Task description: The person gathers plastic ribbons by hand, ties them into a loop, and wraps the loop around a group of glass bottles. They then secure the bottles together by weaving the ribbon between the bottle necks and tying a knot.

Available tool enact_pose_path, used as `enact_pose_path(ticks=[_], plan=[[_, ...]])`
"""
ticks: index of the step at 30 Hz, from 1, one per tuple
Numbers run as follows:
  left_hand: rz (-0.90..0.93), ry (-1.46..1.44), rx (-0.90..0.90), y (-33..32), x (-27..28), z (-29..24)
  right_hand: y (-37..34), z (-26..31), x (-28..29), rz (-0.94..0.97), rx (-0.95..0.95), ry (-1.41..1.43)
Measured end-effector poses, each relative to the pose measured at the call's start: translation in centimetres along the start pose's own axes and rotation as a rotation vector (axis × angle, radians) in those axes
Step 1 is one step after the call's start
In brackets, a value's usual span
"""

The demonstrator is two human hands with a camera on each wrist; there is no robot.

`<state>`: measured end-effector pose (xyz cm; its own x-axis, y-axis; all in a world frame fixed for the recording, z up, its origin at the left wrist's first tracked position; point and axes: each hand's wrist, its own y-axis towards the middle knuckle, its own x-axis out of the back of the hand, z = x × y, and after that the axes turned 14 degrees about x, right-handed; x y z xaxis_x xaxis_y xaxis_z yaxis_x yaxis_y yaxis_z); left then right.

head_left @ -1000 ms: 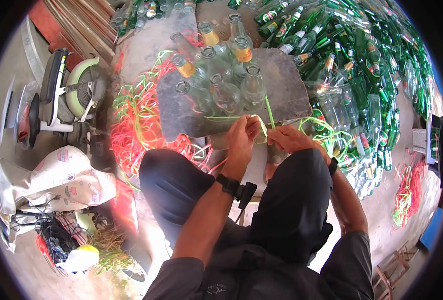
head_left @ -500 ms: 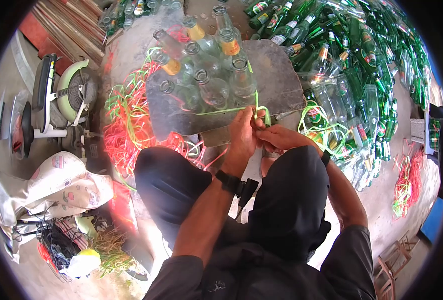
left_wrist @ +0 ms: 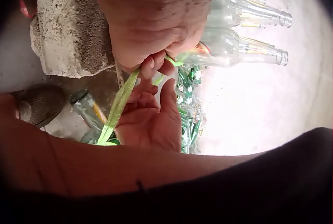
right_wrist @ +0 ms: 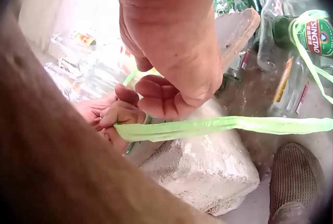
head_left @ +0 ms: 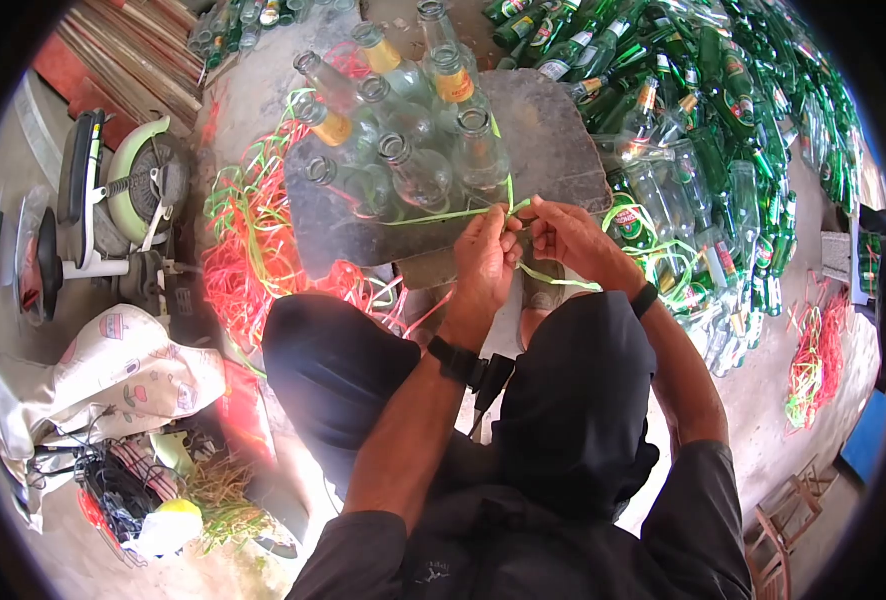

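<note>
Change: since the earlier head frame, the right hand [head_left: 575, 245] has come away from the lower side of the left hand [head_left: 485, 265] and up level with its fingertips; a loose tail of green strap [right_wrist: 197, 126] now extends toward the right knee [head_left: 588, 345].
Strap position: along the near side of the upright clear bottles [head_left: 421, 182], meeting the hands at the near right corner, with a length rising beside the right side. The far side is hidden.
Left fingers: curled, closed on the strap at the crossing.
Right fingers: curled inward, thumb and forefinger nearly closed; they appear to pinch a short strand beside the left fingertips.
Support: the bottles stand on a dark board [head_left: 553, 140]; a pale block [right_wrist: 200, 169] is below.
Strap handling: judged light, soft and thin, flat when pulled, prone to twist or slip between dry fingertips.
Strap hold: pinch close to the crossing, one hand per end; keep the loose tail clear of the knee.
Bottle handling: judged rigid, smooth and fragile. Uneven tension could tilt an outer bottle or ride the strap upward.
Bottle hold: steady at the body, low down, rather than at the narrow neck.
</note>
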<state>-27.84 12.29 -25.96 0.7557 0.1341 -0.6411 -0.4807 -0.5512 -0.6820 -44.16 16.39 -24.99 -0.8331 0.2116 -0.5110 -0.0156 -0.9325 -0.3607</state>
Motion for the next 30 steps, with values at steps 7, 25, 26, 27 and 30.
enact_pose_path(ticks=[7, 25, 26, 27, 30], plan=[[-0.021, 0.008, 0.013, -0.3, -0.3, 0.0, 2.2, -1.3, 0.3, -0.069, 0.008, -0.004], [0.104, -0.092, 0.006, 1.0, -1.2, 1.0, 1.1, 0.5, 0.4, -0.083, 0.136, -0.091], [0.101, -0.093, 0.006, 1.0, -1.2, 1.1, 1.0, 0.5, 0.5, -0.087, 0.148, -0.147], [0.112, -0.099, 0.012, 1.1, -1.1, 1.1, 1.0, 0.5, 0.6, -0.091, 0.160, -0.204], [0.105, -0.110, 0.029, 1.3, -0.8, 1.2, 1.0, 0.6, 0.6, -0.088, 0.182, -0.246]])
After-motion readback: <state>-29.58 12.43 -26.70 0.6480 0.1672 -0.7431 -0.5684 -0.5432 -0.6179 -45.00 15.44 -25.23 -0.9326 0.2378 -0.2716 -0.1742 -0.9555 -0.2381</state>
